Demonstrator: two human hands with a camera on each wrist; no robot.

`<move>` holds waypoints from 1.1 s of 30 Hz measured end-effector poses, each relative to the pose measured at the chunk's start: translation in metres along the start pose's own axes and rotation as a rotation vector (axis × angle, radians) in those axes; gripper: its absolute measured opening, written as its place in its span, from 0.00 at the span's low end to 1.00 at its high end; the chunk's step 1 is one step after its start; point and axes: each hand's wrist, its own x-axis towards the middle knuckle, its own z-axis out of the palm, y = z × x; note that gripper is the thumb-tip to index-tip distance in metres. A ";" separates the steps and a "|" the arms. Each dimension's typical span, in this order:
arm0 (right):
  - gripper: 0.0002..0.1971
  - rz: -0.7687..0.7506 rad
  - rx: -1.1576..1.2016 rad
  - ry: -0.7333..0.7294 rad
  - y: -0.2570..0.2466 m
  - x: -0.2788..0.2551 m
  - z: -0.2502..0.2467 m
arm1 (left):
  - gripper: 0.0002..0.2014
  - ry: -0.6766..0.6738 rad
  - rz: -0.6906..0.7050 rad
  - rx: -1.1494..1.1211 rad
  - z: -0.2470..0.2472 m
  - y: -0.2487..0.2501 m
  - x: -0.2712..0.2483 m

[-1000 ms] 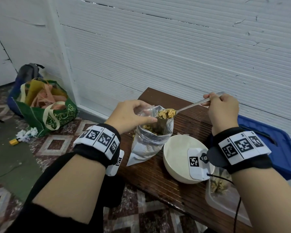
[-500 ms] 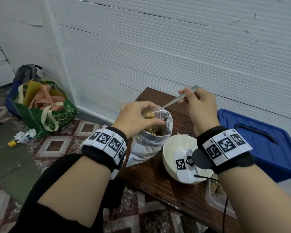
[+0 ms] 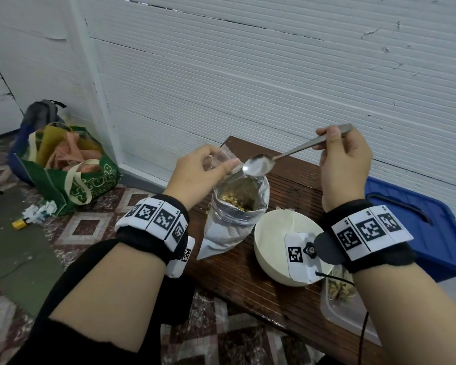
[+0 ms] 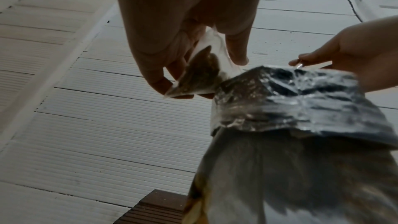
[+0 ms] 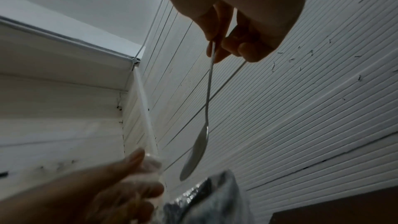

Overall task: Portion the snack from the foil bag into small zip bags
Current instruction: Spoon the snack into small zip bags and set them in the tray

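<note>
One zip bag [image 4: 202, 72], snack inside

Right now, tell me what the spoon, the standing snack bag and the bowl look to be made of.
Spoon: looks like polished metal; the empty scoop is silvery and mirrors the light.
Foil bag: seems metallised foil film; crinkled, silvery and shiny, inside too.
Bowl: smooth cream surface with a dull sheen; plastic or ceramic, I cannot tell which.
</note>
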 end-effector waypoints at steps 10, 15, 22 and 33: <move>0.08 -0.365 -0.476 -0.570 0.025 -0.037 0.017 | 0.15 -0.003 0.016 0.023 0.002 -0.003 0.000; 0.09 -0.378 -0.478 -0.602 0.034 -0.049 0.022 | 0.17 -0.008 0.014 0.007 0.004 -0.007 0.001; 0.11 -0.034 -0.355 -0.429 0.027 -0.044 0.021 | 0.16 -0.030 -0.010 0.048 0.003 -0.005 0.001; 0.16 0.284 -0.260 -0.230 0.037 -0.034 0.016 | 0.16 -0.046 -0.003 0.008 0.003 -0.003 0.000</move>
